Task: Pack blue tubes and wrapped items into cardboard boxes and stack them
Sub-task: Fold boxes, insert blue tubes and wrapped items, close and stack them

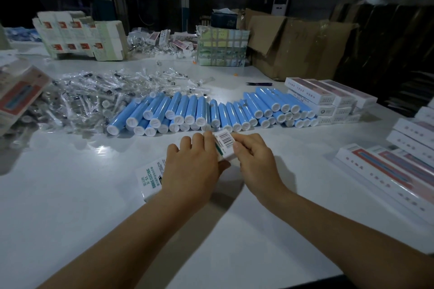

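Note:
A long white cardboard box [150, 179] with teal print lies on the white table [70, 218] in front of me. My left hand [192, 164] presses down on its middle. My right hand [254, 157] pinches the box's far end flap, which carries a barcode label [225, 139]. Behind the hands, several blue tubes [187, 112] with white caps lie in a stacked row. A heap of clear wrapped items [94, 98] spreads to the left of the tubes.
Closed white boxes are stacked at the right [328, 101] and near right [387, 171]. Flat carton blanks [82, 37] stand at the back left, a big brown carton [293, 47] at the back right. Dark scissors [258, 83] lie behind the tubes.

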